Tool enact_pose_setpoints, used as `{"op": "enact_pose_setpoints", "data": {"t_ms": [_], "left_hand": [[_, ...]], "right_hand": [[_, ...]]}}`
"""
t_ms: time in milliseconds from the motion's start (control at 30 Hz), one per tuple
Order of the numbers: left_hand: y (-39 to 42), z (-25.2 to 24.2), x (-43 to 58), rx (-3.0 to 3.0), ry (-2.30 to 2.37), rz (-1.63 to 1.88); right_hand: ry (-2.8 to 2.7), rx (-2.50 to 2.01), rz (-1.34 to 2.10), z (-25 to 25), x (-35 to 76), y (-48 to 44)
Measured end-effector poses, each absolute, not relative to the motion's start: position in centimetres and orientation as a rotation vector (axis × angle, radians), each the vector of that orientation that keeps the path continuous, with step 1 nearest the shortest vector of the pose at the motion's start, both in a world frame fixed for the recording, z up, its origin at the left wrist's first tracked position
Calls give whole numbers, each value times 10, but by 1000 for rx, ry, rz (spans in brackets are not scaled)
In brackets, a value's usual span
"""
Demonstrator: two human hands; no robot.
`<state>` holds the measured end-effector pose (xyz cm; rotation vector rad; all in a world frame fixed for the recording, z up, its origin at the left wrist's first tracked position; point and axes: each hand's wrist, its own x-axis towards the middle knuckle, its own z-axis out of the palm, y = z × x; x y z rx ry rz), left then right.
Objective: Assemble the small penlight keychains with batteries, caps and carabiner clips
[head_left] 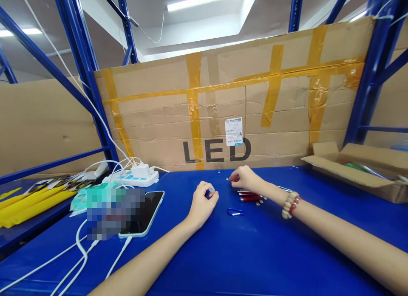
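My left hand (202, 204) rests on the blue table (242, 253), curled shut around a small blue cylindrical item whose tip shows by the thumb. My right hand (246, 179), with a bead bracelet on the wrist, pinches a small red cylindrical piece (233, 177) just above the table. Right under that hand lie a few red and silver tubes (250, 197) side by side. A small blue carabiner clip (235, 212) lies on the table between my two hands.
A phone (145, 214) on a white cable lies at the left beside a blurred patch. A white power strip (135, 176) sits behind it. Yellow items lie far left. An open cardboard box (360, 170) stands at the right. A taped "LED" cardboard wall closes the back.
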<state>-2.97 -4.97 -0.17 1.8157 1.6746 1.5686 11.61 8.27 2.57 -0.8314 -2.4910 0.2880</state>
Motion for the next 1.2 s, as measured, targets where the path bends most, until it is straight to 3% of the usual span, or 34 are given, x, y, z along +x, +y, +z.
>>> {"op": "enact_pose_setpoints", "data": {"t_ms": [133,200,500,767,1200], "left_hand": [[-46,-6,-33,1795,1638,1574],[-45,-7,-33,1804,1635,1546],[-52,-3,-25,1658,1567,1377],[-53,-5,-20,1569,1445,1407],[-55,-6,-21,1531,1509,1435]], "right_hand": [[-2262,-544,744,37,117,59],[-2177,-445,794,40,117,42],[-2266,-132,101,13,112,12],[-2076,-195,202,14,108,3],[-2224,-122,71,16,112,0]]}}
